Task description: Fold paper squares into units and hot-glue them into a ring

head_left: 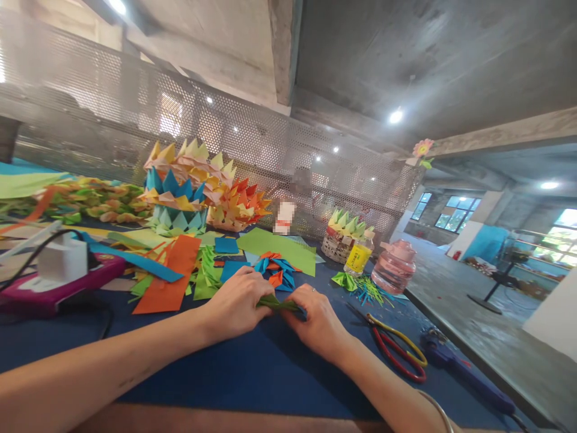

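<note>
In the head view, my left hand (246, 300) pinches one end of a narrow folded strip of green paper (274, 303). My right hand (312, 313) grips the other end, with its thumb and fingers closed on it. The strip runs between both hands, just above the dark blue tabletop (252, 379). Part of it is hidden by my fingers. Right behind my hands lies a ring of folded blue and orange paper (276, 270). A braid-like green folded paper piece (207, 270) lies left of it, beyond my left hand.
Scissors (399, 349) and a purple glue gun (469, 370) lie to the right. A pink water jug (394, 267) and a yellow-labelled bottle (359, 255) stand behind them. Folded-paper crowns (180, 192) stack at the back left. A magenta power strip (67, 285) and an orange sheet (169, 279) sit left.
</note>
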The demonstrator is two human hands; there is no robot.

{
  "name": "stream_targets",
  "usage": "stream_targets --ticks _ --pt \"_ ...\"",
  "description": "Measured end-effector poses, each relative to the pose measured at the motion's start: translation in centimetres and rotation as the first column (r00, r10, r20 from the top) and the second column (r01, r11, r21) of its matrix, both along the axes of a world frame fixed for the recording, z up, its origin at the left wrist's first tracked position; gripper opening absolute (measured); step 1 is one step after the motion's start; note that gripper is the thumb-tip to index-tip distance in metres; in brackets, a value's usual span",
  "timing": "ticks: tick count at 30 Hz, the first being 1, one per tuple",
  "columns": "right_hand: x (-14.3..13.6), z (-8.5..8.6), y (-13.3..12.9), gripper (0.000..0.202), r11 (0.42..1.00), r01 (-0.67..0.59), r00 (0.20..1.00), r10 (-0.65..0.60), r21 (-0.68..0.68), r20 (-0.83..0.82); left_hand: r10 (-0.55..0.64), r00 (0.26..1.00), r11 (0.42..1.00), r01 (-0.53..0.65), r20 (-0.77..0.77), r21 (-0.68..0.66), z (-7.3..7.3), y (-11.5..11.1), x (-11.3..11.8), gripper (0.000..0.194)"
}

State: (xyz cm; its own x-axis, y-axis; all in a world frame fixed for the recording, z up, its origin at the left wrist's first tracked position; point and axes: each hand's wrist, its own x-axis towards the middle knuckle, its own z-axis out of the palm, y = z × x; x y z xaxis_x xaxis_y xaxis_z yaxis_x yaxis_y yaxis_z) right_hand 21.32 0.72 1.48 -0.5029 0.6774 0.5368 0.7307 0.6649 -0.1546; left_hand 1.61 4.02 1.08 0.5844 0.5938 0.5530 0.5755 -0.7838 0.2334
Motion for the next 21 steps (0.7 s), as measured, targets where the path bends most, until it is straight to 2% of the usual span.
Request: stream_targets --ticks 12,17,21 --pt "-0.4 -0.1 -0.5 0.011 1.0 -0.004 1.0 0.004 -0.022 -0.015 -0.039 0.999 0.999 0.04 0.025 -0.032 -0.5 0.2 0.1 0.018" --pt "-0.2 0.1 -0.2 0.01 0.998 0.039 0.999 -0.04 -0.043 -0.007 -0.03 1.0 0.993 0.03 -0.001 -0.111 0.3 0.1 -0.2 0.01" --pt "0.2 0.2 0.1 0.007 0.993 0.093 0.996 -0.094 -0.067 -0.013 -0.056 0.998 0.98 0.061 0.032 -0.191 1.5 0.9 -1.3 0.021"
